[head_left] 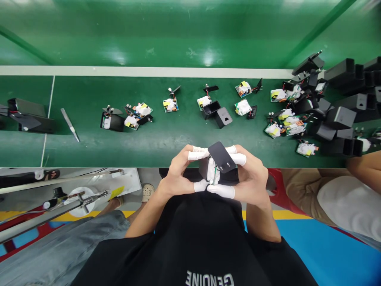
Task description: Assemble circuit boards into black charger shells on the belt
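Note:
Just in front of the bench edge, my left hand (181,171) is closed around a black plastic housing (203,167). White finger cots cover several fingertips of both hands. A circuit board with white potting (212,171) sits partly inside the housing's open end. My right hand (251,174) pinches around a black end panel (222,157) and the board, its thumb close to the board's lower edge. The panel is tilted beside the opening, apart from the housing's rim. Beyond my hands, an open housing (210,110) and another black housing (224,117) lie together.
Several potted boards with panels (170,105) lie along the green bench (166,139). Boards and black housings (341,117) pile up at right. A white-handled blade-like tool (70,124) and a partly filled housing (112,121) lie left. People sit on both sides.

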